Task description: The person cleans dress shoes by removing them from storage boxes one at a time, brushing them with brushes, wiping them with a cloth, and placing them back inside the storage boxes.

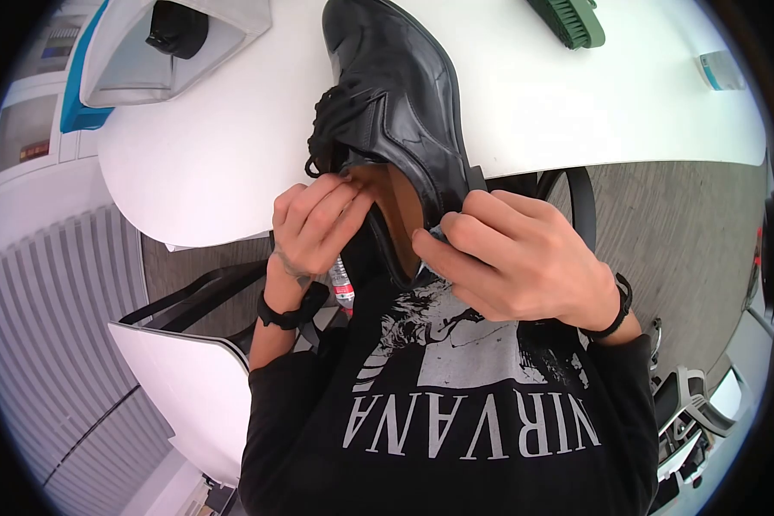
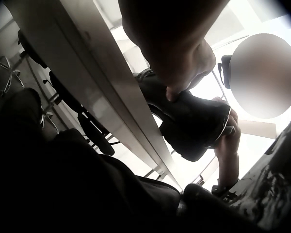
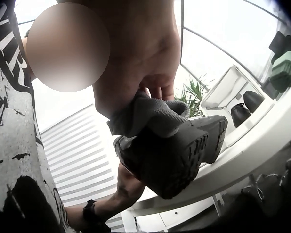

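Observation:
A black leather lace-up shoe [image 1: 417, 112] with a tan lining lies with its toe over the white table and its heel out past the near edge. My left hand [image 1: 314, 219] grips the side of the opening near the laces [image 1: 340, 116], fingertips over the rim. At the heel, my right hand [image 1: 525, 258] holds a grey textured cloth [image 3: 150, 116], bunched between fingers and thumb, against the back of the shoe. In the head view the hand hides most of this cloth. The ridged sole and heel show in the right wrist view.
A green brush [image 1: 572, 21] and a small labelled container [image 1: 721, 71] stand on the white table [image 1: 533, 120]. At the far left is an open white box [image 1: 125, 73] with black shoes [image 3: 240, 115] inside. A plastic bottle [image 1: 342, 288] shows below my left hand.

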Available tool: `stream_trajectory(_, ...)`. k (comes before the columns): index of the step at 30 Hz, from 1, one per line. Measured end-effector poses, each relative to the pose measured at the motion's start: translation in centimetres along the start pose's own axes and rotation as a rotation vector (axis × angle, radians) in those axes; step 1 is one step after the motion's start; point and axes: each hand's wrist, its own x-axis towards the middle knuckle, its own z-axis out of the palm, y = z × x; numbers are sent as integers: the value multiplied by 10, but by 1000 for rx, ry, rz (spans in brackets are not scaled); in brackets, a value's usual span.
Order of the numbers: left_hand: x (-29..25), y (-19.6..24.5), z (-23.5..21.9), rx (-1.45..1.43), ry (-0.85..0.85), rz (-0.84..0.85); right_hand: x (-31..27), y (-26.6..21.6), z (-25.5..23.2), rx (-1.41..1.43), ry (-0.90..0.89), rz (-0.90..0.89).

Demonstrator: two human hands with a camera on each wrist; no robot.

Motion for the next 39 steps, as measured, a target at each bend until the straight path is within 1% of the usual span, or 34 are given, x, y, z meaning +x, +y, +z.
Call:
stream_trajectory(8, 8, -2, 1, 55, 10, 43, -3, 4, -8, -10, 29, 53)
stream_trajectory(10, 12, 0, -1, 63, -18, 45, -4, 7, -11, -18, 40, 68)
stream_trajectory(15, 14, 1, 0, 77, -10, 57, -8, 11, -20, -75, 9, 96)
stream_trajectory(22, 17, 3, 1, 83, 14, 59, -15, 19, -31, -64, -22, 135)
stream_trajectory(24, 20, 5, -1, 70, 0, 48, -17, 23, -34, -36, -55, 177)
stream_trajectory(26, 23, 7, -1, 59, -14, 38, -21, 26, -33, -38, -47, 189)
stream_trajectory(31, 28, 8, 3, 59, 25, 41, -27, 32, -30, -25, 9, 271)
stream_trajectory(35, 32, 11, 1, 50, 6, 26, -27, 34, -31, -36, 9, 288)
stream_trajectory(39, 40, 11, 5, 36, 34, 32, -32, 41, -25, 31, 64, 316)
